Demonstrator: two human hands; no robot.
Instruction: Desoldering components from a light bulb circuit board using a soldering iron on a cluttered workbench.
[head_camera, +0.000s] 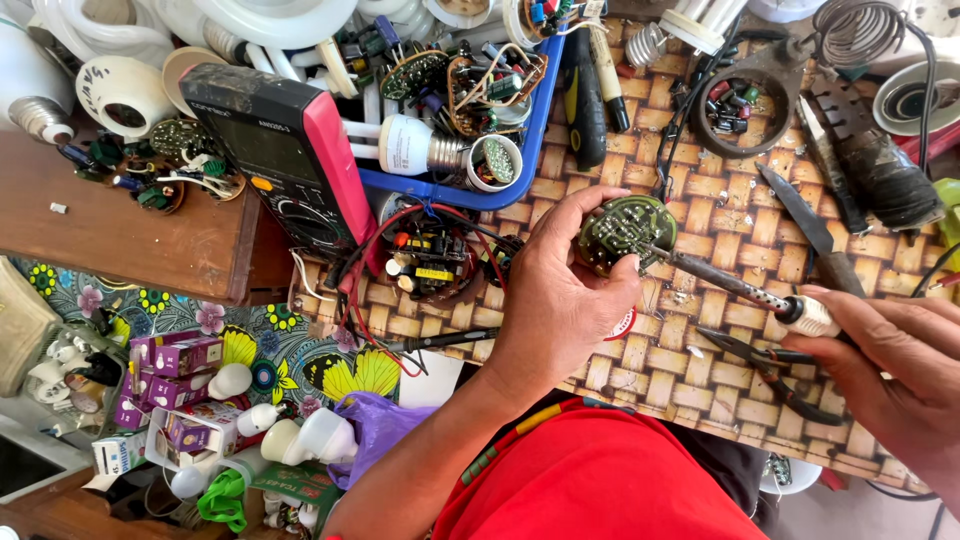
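Note:
My left hand (555, 300) grips a round green circuit board (625, 230), solder side up, over a woven mat (650, 350). My right hand (895, 360) holds a soldering iron (740, 288) by its pale handle. The iron's metal tip touches the board's lower right edge. A second round board with red wires and capacitors (432, 258) lies just left of my left hand.
A black and red multimeter (285, 150) leans on a blue tray (470, 195) of lamp parts and boards. Pliers (770, 372), knives (805, 225) and a coil stand (860, 30) lie on the mat. Bulbs and purple boxes (180, 375) sit lower left on the floor.

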